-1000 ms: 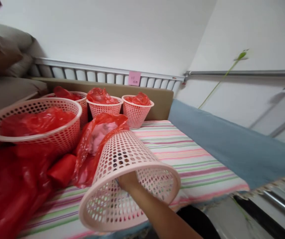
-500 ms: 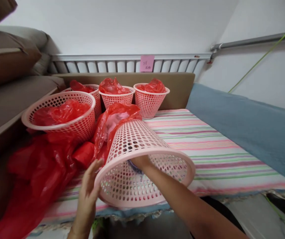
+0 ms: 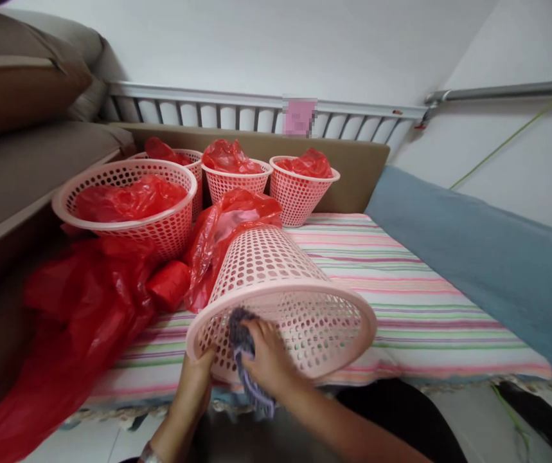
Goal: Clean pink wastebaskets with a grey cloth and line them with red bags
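A pink perforated plastic wastebasket [image 3: 276, 265] lies on its side with its mouth facing me. My left hand [image 3: 199, 372] is closed on the left part of its rim; some of the fingers are hidden inside. In my right hand [image 3: 272, 355] is a grey-purple cloth [image 3: 243, 341], bunched at the basket's mouth, near the left inner wall, with one end hanging below the rim. Beyond the basket's base lies a red plastic bag [image 3: 208, 241] with something pink inside. A small red roll [image 3: 169, 284] rests to the left.
Several upright pink baskets, such as the large one [image 3: 164, 236] and the far right one [image 3: 299, 198], hold red bags. Loose red plastic [image 3: 78, 334] spreads over the left side. Striped fabric [image 3: 401, 302] covers the bed; cushions [image 3: 20, 96] are stacked left, a radiator [image 3: 244, 119] behind.
My right hand has drawn back from deep inside the basket to its mouth, bringing the cloth into view. My left hand has gone from open beside the rim to gripping it.
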Tool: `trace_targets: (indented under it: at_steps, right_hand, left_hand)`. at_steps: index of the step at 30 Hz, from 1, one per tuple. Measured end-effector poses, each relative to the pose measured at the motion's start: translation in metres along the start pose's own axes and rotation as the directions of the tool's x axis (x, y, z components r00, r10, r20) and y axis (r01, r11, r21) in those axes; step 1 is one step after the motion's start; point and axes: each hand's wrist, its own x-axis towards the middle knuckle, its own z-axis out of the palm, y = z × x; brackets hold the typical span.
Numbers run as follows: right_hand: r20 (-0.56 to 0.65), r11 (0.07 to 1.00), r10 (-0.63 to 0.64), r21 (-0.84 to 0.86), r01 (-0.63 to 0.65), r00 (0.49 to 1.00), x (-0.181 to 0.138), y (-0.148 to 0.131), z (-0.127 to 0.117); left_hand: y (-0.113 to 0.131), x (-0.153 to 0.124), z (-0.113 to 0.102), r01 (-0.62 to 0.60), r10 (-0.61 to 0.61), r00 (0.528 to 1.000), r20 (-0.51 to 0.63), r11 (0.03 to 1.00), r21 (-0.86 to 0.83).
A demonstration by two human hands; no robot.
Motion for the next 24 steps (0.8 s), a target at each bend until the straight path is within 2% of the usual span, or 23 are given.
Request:
trace_targets:
  at_steps: [2, 4, 6, 8, 11, 13, 16, 20, 22, 24]
  right_hand:
    - [0.053, 0.999, -0.025, 0.030, 0.024, 0.998, -0.028, -0.007, 0.000]
    - [0.062, 0.999, -0.033, 0.032, 0.031, 0.998, -0.031, -0.005, -0.002]
    - [0.010, 1.000, -0.020, 0.006, 0.020, 1.000, -0.008, 0.003, -0.004]
    - [-0.084, 0.999, 0.026, -0.031, -0.029, 0.996, 0.031, 0.017, -0.007]
    - [-0.244, 0.992, 0.104, -0.047, -0.119, 0.964, 0.089, 0.043, -0.015]
    - [-0.274, 0.993, 0.095, -0.046, -0.111, 0.957, 0.114, 0.060, -0.021]
    - [-0.239, 0.995, 0.060, -0.069, -0.078, 0.969, 0.133, 0.077, -0.030]
    - [-0.176, 0.988, 0.060, -0.131, -0.083, 0.983, 0.137, 0.080, -0.034]
    - [-0.144, 0.974, 0.127, -0.171, -0.151, 0.981, 0.123, 0.074, -0.032]
    - [-0.116, 0.962, 0.164, -0.200, -0.185, 0.980, 0.094, 0.065, -0.029]
  left_hand:
    - [-0.001, 0.001, -0.001, 0.035, -0.035, 0.999, 0.004, 0.998, -0.043]
    - [-0.001, 0.002, -0.002, 0.045, -0.042, 0.998, 0.041, 0.996, -0.076]
    - [-0.004, 0.002, 0.000, 0.044, -0.034, 0.995, 0.089, 0.991, -0.124]
    - [-0.011, -0.001, 0.005, 0.065, -0.045, 0.991, 0.125, 0.985, -0.162]
    - [-0.026, -0.006, 0.016, 0.125, -0.093, 0.979, 0.182, 0.977, -0.170]
    - [-0.035, -0.007, 0.025, 0.139, -0.102, 0.972, 0.212, 0.976, -0.169]
    - [-0.042, -0.004, 0.038, 0.115, -0.079, 0.973, 0.218, 0.980, -0.160]
    - [-0.046, 0.003, 0.048, 0.123, -0.084, 0.964, 0.254, 0.982, -0.141]
    - [-0.048, 0.005, 0.049, 0.117, -0.074, 0.962, 0.263, 0.982, -0.150]
    - [-0.050, 0.006, 0.049, 0.116, -0.078, 0.964, 0.256, 0.984, -0.139]
